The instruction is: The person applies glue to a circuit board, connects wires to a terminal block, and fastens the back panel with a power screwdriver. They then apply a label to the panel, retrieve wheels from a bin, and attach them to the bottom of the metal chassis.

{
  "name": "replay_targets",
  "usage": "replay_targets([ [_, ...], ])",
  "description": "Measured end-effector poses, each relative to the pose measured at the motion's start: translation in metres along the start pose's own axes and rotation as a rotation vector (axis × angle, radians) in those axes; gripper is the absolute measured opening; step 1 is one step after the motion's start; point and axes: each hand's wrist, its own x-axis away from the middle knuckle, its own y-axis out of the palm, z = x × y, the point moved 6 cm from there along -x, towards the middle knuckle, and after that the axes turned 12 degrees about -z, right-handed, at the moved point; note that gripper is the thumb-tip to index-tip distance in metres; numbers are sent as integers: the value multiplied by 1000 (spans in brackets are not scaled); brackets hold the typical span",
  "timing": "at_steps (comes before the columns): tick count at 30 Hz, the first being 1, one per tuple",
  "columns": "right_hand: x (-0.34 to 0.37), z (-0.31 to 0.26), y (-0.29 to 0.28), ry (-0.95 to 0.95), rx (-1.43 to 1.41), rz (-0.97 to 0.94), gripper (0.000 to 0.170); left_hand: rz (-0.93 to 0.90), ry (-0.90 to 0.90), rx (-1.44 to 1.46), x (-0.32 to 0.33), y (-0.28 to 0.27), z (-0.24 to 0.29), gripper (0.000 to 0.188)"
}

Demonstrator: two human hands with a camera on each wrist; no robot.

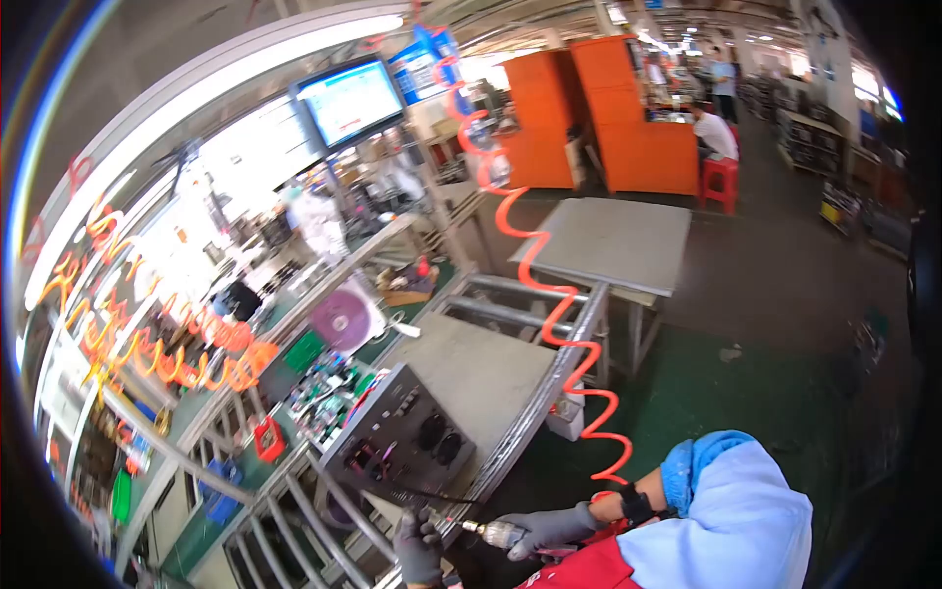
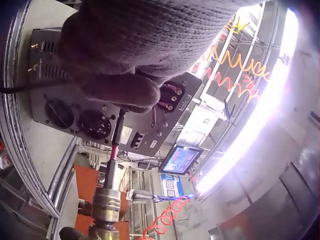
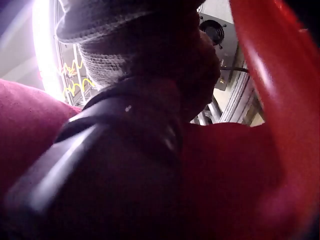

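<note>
My gloved right hand grips an air screwdriver with a metal collar and a long bit. In the right wrist view its dark body fills the foreground. The screwdriver bit points up toward my gloved left hand, whose thumb and fingers are pinched together at its tip. Anything small between those fingertips is hidden by the glove. Just beyond both hands stands a dark grey metal case with two round fans, sockets and a black cable, tilted in the head view.
The case stands on a metal-framed bench. A red coiled air hose hangs down beside my right arm. Left of the case are circuit boards and roller bars. A grey-topped table stands farther off, and a monitor hangs above.
</note>
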Motion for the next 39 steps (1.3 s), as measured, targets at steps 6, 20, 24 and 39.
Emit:
replay_targets([
  [6,5,-8,-3,50,58,54,74,140,25,-102,5,18,11,11],
  [20,11,-8,-10,113,102,45,78,39,-26,-219,3,34,3,30],
  [24,9,-5,-16,89,180,52,80,87,-5,-328,2,44,9,34],
  [39,19,-8,-12,130,-86,-40,59,-71,-104,-601,-4,48,31,43],
])
